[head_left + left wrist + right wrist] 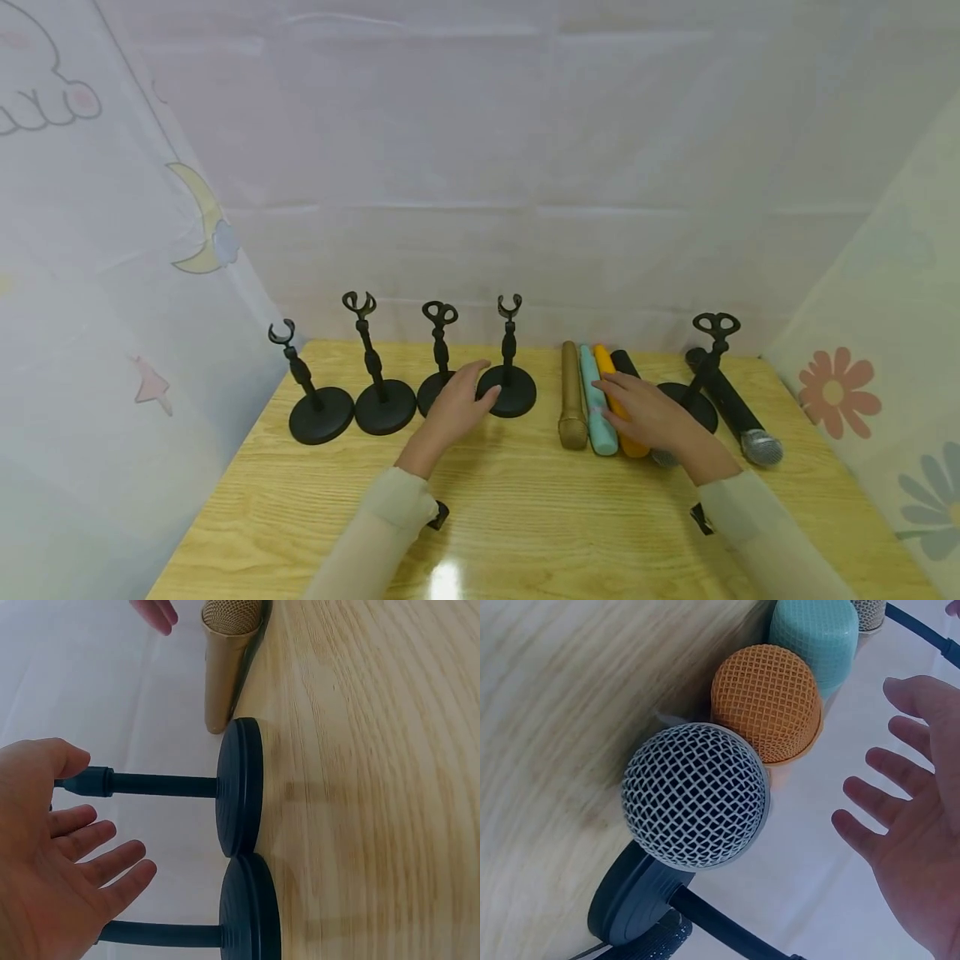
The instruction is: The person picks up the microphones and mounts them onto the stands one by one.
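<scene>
Your left hand, spread and empty, is hovering by the black stand at centre, its flat disc keeping it upright. Right of centre, the gold microphone and teal microphone are lying together; your loose, empty right hand is hovering over the mesh-headed orange microphone.

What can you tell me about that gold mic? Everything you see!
The gold mic has a long, smooth, tapering handle and a rounded mesh head, all gold, looking like metal or painted plastic. It lies on the table, mesh end nearer the viewer, handle pointing away, with a black stand to its left and the teal mic to its right. Whether it touches the teal mic is hard to tell. Neither the left hand nor the right hand holds it.
</scene>
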